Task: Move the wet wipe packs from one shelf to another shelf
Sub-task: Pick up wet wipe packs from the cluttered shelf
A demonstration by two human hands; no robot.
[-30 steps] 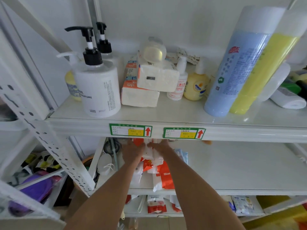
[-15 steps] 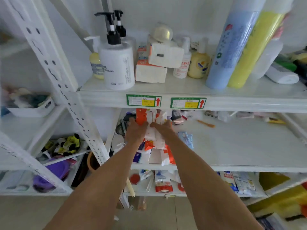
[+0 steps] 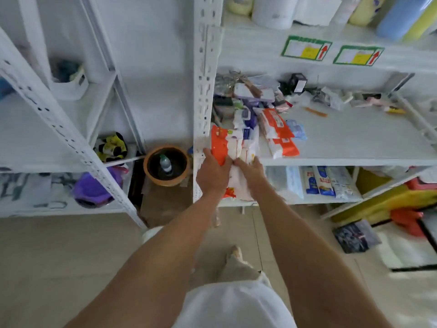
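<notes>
An orange-and-white bundle of wet wipe packs (image 3: 230, 147) sticks out past the front edge of the middle shelf (image 3: 354, 159), near its left post. My left hand (image 3: 212, 174) grips the bundle's left side and my right hand (image 3: 251, 172) its right side; the bundle's lower part is hidden behind my hands. More orange-and-white wet wipe packs (image 3: 276, 131) lie flat on the middle shelf just to the right, beside blue-and-white packs (image 3: 246, 119). The lower shelf (image 3: 331, 198) holds several white and blue packets (image 3: 319, 181).
A white perforated post (image 3: 204, 91) stands directly left of my hands. A brown pot with a small bottle (image 3: 166, 164) sits on the floor to the left. Bottles and cans stand on the top shelf (image 3: 260, 43). Yellow and red bins (image 3: 402, 204) sit low at right.
Both hands have pulled the bundle of packs from deeper on the middle shelf out to its front edge and lower. The camera has tilted down and left.
</notes>
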